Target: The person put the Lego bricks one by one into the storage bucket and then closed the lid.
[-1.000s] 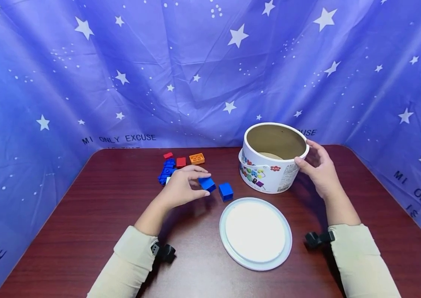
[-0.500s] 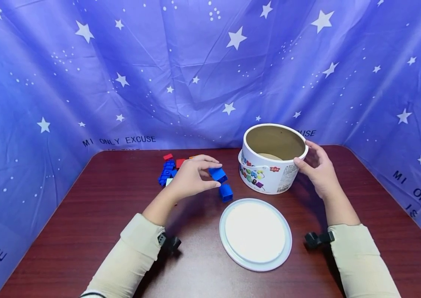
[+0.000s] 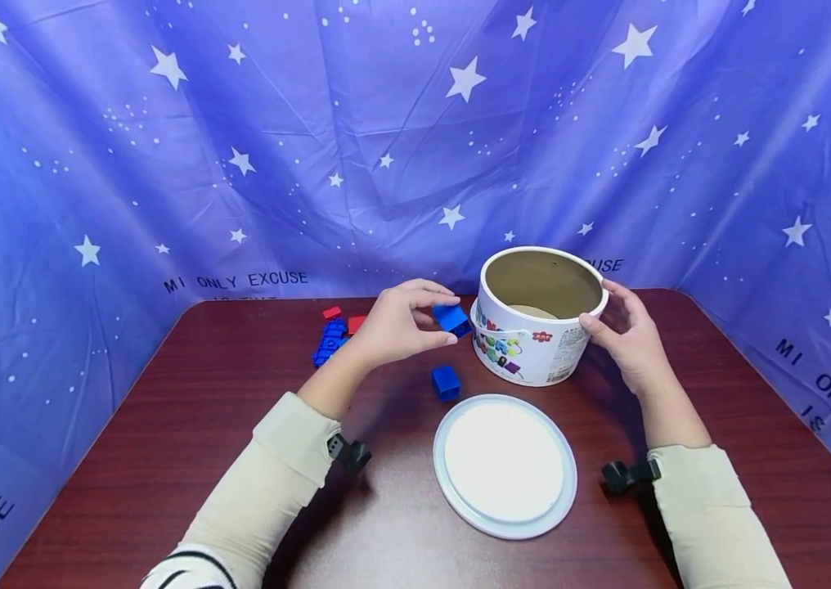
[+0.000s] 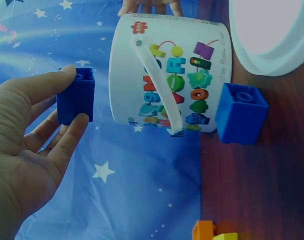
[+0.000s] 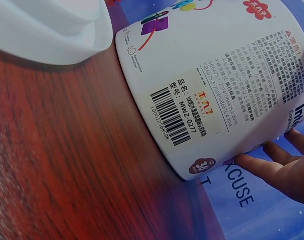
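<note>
In the head view my left hand pinches a blue toy brick between thumb and fingers, raised off the table just left of the white bucket. The left wrist view shows the same brick with its hollow underside partly visible. My right hand grips the bucket's right side at the rim, thumb in front and fingers behind. The bucket stands upright without a lid, and the part of its inside that shows holds nothing. A second blue brick lies on the table below my left hand.
A round white lid lies in front of the bucket. Behind my left forearm are a dark blue studded piece and red bricks. Orange and yellow bricks show in the left wrist view. A starry curtain hangs behind the table.
My left hand has carried the blue brick up and to the right, away from the second blue brick and closer to the bucket. The right hand and bucket stay in place.
</note>
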Demonstrator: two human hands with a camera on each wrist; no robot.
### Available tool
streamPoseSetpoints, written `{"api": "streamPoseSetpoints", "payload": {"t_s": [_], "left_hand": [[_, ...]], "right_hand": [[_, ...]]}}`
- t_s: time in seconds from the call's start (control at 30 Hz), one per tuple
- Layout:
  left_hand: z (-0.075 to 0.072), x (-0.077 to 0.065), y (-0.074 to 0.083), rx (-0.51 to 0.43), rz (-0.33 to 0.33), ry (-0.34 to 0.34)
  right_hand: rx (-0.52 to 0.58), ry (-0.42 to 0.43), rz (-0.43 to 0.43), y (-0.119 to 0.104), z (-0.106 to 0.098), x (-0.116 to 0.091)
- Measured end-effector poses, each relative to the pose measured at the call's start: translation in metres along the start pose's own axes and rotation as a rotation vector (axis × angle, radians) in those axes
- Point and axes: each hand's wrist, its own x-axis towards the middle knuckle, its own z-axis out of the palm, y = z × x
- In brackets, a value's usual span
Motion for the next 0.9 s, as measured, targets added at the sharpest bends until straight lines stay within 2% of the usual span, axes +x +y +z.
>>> {"api": "streamPoseSetpoints", "payload": {"t_s": [0.2, 0.37, 0.9], "left_hand": [[0.001, 0.016, 0.008, -0.025, 0.023, -0.001], [0.004, 0.031, 0.014, -0.039, 0.018, -0.016], [0.025, 0.074, 0.028, 0.095, -0.027, -0.109]], "right_hand": [[-0.003, -0.002, 0.0, 0.0, 0.0, 0.0], [-0.004, -0.002, -0.001, 0.001, -0.001, 0.0], [-0.018, 0.001, 0.002, 0.004, -0.004, 0.001]]}}
